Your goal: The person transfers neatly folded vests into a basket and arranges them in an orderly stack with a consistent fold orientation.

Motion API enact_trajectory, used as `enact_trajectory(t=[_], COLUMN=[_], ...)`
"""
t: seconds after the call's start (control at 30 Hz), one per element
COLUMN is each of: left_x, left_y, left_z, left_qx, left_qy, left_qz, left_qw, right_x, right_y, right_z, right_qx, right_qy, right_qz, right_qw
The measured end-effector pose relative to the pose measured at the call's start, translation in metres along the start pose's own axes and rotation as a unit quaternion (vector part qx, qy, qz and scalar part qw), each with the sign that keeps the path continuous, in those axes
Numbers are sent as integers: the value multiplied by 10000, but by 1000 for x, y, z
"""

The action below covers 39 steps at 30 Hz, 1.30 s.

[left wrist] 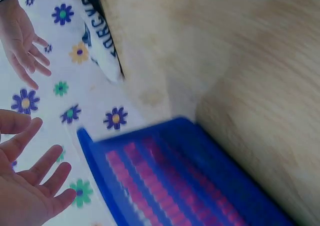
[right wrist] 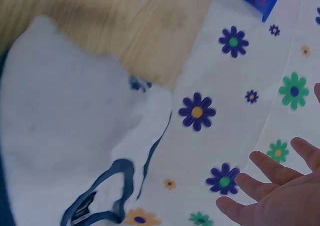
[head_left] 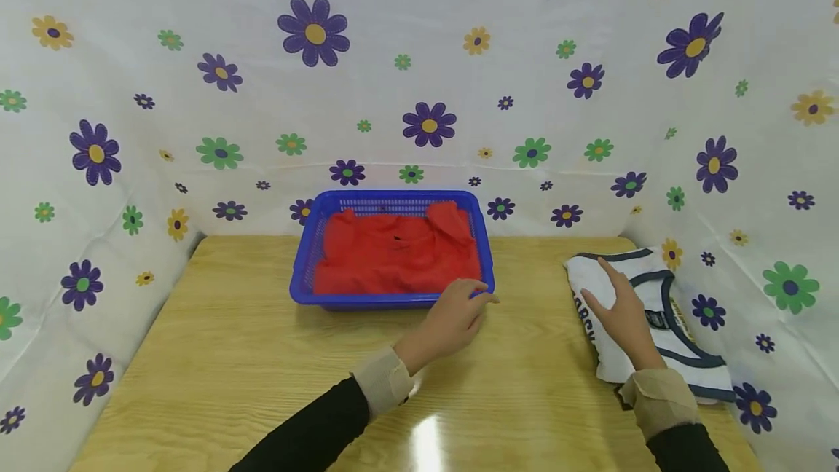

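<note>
My left hand (head_left: 452, 317) is over the front right corner of a blue plastic basket (head_left: 367, 301), its fingers loosely bent. The left wrist view shows those fingers (left wrist: 47, 173) spread, with nothing between them; whether they touch the rim I cannot tell. A red garment (head_left: 393, 257) lies folded inside the basket. Over at the right, my right hand (head_left: 625, 319) hovers above a folded white shirt (head_left: 612, 359) with dark blue trim and dark lettering. Its fingers (right wrist: 272, 168) are apart and hold nothing.
Both items are on a light wooden table (head_left: 229, 355). A white flower-patterned curtain (head_left: 373, 93) hangs behind the table and along its left and right sides. The shirt lies against the right-hand curtain, and a small dark piece (head_left: 623, 397) shows under its near edge.
</note>
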<state>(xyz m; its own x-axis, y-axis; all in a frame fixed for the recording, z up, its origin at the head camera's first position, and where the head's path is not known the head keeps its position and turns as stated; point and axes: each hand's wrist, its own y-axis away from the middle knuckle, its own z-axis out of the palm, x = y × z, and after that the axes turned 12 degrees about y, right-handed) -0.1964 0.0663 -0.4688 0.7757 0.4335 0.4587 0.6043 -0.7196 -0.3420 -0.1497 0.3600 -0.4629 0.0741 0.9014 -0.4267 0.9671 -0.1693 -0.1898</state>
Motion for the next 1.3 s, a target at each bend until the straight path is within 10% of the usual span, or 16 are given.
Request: enact_trajectory(t=[0.3,0.63,0.83,1.0,1.3], left_x=[26,35,36,34,23], left_y=[-28,-62,-71,-69,-63], left_z=[43,99,116,119,116], left_qx=[-790,-1733,-1745,-1781,-1859], left_qy=[-365,-469,-348,-360,-264], left_qz=[97,-330,-509,-629,-990], left_qw=[9962,9832,9827,9813,9772], right_x=[55,87,98,104,107], right_y=[40,67,76,79,71], right_z=[-9,4,9,19,23], right_qx=[-17,1032,761,504,1387], right_qy=[-394,-1042,-1354,-1165,-1510], right_qz=[2008,4435,5408,5343,4703], right_qw=[9788,8842,8267,8357,8584])
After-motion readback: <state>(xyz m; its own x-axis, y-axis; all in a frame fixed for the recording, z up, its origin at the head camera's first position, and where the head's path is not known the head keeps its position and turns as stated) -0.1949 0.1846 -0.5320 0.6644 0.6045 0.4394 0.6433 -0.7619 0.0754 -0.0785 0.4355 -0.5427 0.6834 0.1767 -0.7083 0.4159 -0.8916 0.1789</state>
